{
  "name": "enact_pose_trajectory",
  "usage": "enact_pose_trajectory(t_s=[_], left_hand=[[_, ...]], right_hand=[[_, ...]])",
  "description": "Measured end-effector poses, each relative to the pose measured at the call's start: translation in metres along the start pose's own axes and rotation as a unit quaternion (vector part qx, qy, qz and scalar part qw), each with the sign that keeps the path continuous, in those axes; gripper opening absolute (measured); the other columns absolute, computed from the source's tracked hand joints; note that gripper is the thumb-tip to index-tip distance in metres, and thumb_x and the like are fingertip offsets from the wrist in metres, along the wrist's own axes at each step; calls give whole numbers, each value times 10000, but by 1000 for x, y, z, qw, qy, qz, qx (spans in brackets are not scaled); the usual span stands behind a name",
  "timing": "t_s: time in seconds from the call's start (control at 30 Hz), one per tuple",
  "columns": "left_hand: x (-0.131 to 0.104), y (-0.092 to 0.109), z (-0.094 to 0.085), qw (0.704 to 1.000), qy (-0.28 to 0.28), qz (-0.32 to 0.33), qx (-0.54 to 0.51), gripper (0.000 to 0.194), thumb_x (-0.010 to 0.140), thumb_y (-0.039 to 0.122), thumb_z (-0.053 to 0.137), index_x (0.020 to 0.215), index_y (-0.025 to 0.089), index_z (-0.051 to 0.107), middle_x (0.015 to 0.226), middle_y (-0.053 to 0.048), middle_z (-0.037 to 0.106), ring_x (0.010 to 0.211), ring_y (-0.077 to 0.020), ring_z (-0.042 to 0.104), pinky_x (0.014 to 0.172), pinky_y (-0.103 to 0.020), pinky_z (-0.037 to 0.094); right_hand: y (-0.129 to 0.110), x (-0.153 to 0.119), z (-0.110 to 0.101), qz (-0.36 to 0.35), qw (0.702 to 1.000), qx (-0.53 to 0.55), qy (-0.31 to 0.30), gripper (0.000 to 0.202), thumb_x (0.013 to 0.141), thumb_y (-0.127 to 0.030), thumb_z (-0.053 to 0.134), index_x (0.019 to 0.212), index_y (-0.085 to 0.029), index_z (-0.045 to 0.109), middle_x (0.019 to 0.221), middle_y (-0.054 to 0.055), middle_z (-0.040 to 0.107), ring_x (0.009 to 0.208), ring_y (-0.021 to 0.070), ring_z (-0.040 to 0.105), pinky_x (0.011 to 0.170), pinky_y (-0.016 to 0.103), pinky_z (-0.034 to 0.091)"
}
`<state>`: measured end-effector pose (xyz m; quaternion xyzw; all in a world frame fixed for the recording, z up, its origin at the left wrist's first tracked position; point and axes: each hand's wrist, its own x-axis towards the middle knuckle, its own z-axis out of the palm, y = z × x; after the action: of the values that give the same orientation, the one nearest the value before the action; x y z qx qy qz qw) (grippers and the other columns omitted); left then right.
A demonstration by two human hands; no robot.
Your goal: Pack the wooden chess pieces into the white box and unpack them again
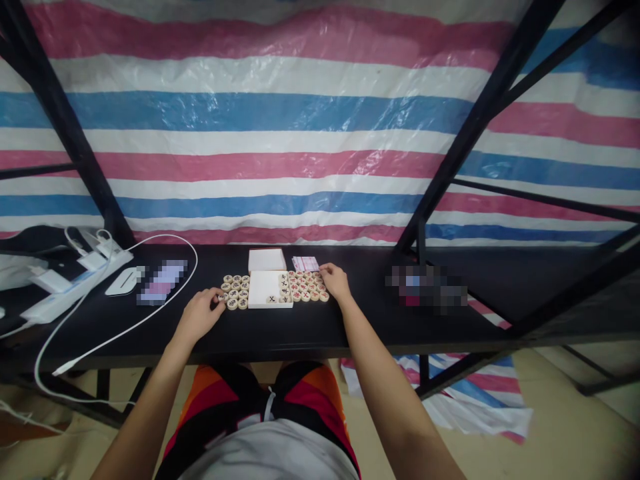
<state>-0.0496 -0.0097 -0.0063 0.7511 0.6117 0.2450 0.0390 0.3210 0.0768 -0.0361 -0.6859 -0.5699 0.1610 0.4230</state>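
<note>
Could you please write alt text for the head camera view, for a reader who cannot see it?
A person's left hand touches round black-marked pieces and the right hand touches red-marked pieces on a black table. Between the two groups sits a white box with several more black-marked discs inside. A striped plastic sheet hangs behind.

Shows cream with black characters on the left xiangqi pieces (233,303), cream with red characters on the right xiangqi pieces (305,294). Is white in the box (260,287) and inside its lid (267,259), pink-and-white patterned on the thin sheet (306,263). Goes black over the table (310,328) and metal frame (443,150). Runs in red, white and blue stripes across the plastic tarpaulin (270,110). Turns black, red and orange on the shorts (320,400), pale grey on the shirt (280,453).
</note>
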Motion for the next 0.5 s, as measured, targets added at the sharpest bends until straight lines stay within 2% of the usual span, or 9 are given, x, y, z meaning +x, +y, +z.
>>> enact_pose_trajectory(t_s=[0.2, 0.5], left_hand=[[1, -2, 1, 1000, -3, 9, -10, 225, 803, 329, 445, 946, 219, 580, 824, -24, 597, 805, -204, 546, 719, -293, 408], [-5, 11, -5, 999, -27, 26, -6, 126, 767, 287, 451, 846, 229, 531, 673, 24, 521, 657, -163, 521, 613, -257, 354]], right_hand=[[-1, -1, -1, -2, 1000, 2, 3, 230, 748, -246, 475, 875, -212, 664, 835, 20, 686, 767, 152, 603, 737, 243, 423], [-1, -1, 0, 1, 1000, 4, 3, 216, 750, -243, 485, 871, -211, 661, 828, 23, 686, 768, 157, 606, 717, 242, 421]])
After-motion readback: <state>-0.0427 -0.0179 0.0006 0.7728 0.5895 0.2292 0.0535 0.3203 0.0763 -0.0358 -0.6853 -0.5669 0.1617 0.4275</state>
